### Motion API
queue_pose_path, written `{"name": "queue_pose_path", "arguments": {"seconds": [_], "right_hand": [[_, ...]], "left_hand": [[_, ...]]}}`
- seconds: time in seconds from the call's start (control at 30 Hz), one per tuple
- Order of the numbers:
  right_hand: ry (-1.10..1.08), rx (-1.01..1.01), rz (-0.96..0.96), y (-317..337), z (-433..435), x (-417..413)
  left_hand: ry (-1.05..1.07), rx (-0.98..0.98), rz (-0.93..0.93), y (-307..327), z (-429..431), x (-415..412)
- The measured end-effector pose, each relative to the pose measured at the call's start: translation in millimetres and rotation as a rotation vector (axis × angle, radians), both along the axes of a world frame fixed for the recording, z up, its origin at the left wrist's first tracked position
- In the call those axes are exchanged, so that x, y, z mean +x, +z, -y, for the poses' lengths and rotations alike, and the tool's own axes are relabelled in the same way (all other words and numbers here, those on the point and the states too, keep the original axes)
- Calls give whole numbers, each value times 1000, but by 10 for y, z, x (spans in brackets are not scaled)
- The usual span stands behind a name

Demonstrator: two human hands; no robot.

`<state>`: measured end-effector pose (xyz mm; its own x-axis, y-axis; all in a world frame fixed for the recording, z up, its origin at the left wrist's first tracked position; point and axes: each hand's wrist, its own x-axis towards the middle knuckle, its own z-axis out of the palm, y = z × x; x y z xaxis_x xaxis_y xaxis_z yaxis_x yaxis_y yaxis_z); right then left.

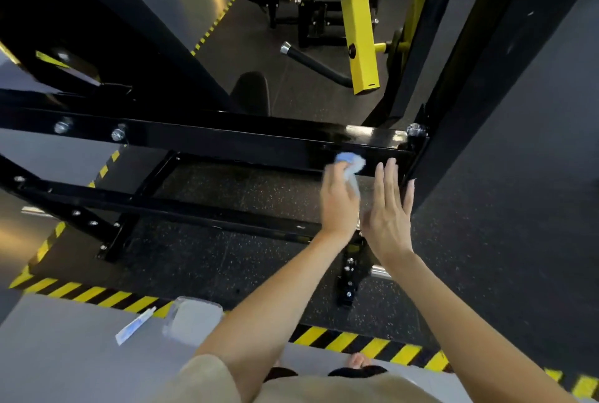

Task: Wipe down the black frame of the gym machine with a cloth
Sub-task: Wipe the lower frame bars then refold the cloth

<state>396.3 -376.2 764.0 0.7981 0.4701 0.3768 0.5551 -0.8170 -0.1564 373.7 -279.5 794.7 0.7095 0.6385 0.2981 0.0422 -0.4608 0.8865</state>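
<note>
A glossy black horizontal bar of the machine frame (227, 140) runs across the middle and meets a black upright post (470, 104) at the right. My left hand (338, 201) holds a light blue cloth (351, 164) against the near side of that bar, close to its right end. Beside it, my right hand (389, 208) is raised with straight fingers and holds nothing, its fingertips near the joint of bar and post. A lower black bar (181, 208) lies nearer the floor.
A clear plastic container (193, 321) and a small tube (134, 326) lie on the grey floor at the lower left. Yellow-black hazard tape (340, 337) edges the speckled rubber mat. A yellow machine arm (359, 23) with a black handle stands behind the frame.
</note>
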Motion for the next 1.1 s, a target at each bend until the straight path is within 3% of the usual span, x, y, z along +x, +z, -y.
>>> {"name": "queue_pose_path", "arguments": {"seconds": [0.1,0.3,0.47,0.57,0.7,0.77,0.83,0.97,1.03,1.1], "right_hand": [[18,2,-24,10,-15,-24],[11,69,-33,-1,-67,-35],[41,73,-6,27,-6,-39],[44,42,2,16,42,0],[34,-21,-36,49,29,-3],[25,-21,-31,68,46,-25],[17,67,-45,87,74,-78],[-29,130,-70,95,139,-188],[-51,109,-83,93,150,-206],[-78,115,-108,106,177,-208]], "left_hand": [[-123,32,-24,-17,-10,-69],[395,-293,110,26,-750,-501],[553,-281,166,238,-939,-94],[433,-135,119,169,-359,29],[-18,61,4,91,115,42],[-219,70,-40,109,63,35],[-248,49,-51,132,-93,-62],[131,-141,113,176,-471,-452],[309,-158,184,216,-633,-410],[336,-97,172,294,-628,-205]]}}
